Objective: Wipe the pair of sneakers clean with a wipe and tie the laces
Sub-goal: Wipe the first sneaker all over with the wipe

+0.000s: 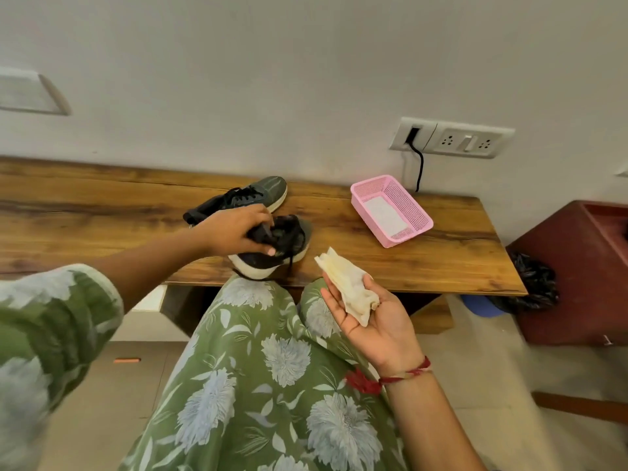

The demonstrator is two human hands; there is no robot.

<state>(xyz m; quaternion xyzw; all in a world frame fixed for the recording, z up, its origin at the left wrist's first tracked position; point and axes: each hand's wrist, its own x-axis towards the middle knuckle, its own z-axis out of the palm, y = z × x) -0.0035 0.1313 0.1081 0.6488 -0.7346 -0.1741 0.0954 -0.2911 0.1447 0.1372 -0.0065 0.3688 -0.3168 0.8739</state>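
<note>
Head view: my left hand (238, 229) grips the top of the near sneaker (285, 248) at the front edge of the table (441, 263). Its lace hangs loose. The other sneaker (253, 193) lies just behind it. My right hand (377, 321) is palm up, thumb holding the crumpled wipe (346, 283) down. A pink basket (413, 209) sits on the table to the right.

Plain off-white wall (306, 62), even soft light. Long dark-grained wooden table (441, 260) pushed against it. White socket panel (469, 141) above the table's right end, black cable (420, 164) plugged in, dropping behind the top. Maroon cabinet (571, 300) at right, black bin bag (537, 283) beside it. Beige tiled floor (475, 368)
</note>
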